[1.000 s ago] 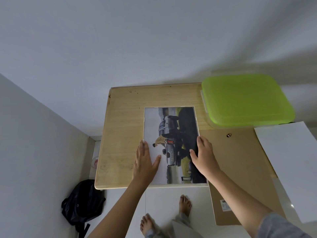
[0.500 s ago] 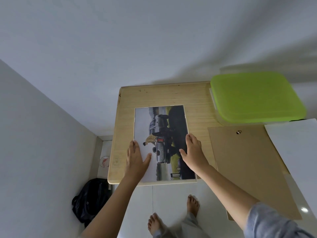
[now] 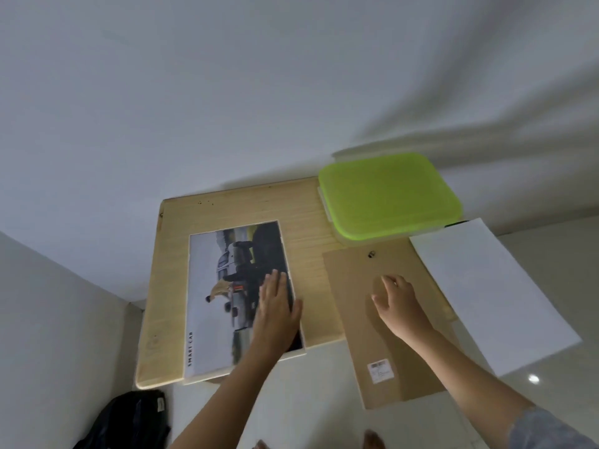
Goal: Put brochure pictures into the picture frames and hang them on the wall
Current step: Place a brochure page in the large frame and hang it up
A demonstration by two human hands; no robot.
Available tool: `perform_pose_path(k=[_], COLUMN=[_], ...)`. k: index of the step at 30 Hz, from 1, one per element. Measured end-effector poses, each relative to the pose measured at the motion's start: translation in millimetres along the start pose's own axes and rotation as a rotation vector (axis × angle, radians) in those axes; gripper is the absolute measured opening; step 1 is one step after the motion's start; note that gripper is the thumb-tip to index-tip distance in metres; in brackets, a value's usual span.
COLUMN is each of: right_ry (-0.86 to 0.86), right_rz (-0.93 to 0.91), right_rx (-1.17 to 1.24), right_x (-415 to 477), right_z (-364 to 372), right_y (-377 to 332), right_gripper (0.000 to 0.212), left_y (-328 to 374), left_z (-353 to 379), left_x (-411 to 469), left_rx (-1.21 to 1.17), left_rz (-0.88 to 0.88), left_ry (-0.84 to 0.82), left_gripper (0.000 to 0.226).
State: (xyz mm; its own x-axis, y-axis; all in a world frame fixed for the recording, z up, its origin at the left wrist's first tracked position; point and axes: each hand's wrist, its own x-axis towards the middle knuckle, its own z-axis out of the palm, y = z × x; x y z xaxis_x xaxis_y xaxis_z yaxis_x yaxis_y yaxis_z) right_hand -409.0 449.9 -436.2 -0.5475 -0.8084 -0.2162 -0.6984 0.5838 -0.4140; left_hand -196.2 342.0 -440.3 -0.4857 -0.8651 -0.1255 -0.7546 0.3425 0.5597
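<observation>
Here — one picture (image 3: 210, 286), one board (image 3: 366, 345).

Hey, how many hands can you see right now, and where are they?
2. The left hand lies flat on the brochure picture; the right hand is over the brown backing board, fingers loosely curled.

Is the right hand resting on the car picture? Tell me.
No, the right hand touches the brown backing board; only the left hand rests on the car picture.
</observation>
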Motion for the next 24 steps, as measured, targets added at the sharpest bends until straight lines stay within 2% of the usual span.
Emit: perform_pose_path(k=[3,7,13,17,24], right_ry=[0.000,-0.032,0.050,0.067,0.069], right_rz=[0.076,0.112,0.067,0.096,0.269], right_rx=[-0.042,-0.064,-0.009,0.102,0.446], right_x=[6.7,4.6,2.2,5.2,7.2], right_z=[-16.6,-23.3,-16.7,-16.9,-12.7], right_y=[39.4,74.1,87.7,89.5,93.8], right_gripper=[0.051,0.054,0.036,0.031,0.045], left_y=[48.1,84.2,91.4,96.7,104.4], left_z=[36.6,74.7,92.6,96.4,91.7], left_x=[-2.4,-12.4,-17.9,-21.0,-22.8], left_rx=[-0.032,-0.014,0.092,0.066,-0.190], left_rz=[0.026,-0.057,-0.160,-0.198,-0.347], left_ry=[-0.094,-0.159,-0.126,-0.095,0.014], left_gripper=[0.063,0.065,0.065,0.062,0.047])
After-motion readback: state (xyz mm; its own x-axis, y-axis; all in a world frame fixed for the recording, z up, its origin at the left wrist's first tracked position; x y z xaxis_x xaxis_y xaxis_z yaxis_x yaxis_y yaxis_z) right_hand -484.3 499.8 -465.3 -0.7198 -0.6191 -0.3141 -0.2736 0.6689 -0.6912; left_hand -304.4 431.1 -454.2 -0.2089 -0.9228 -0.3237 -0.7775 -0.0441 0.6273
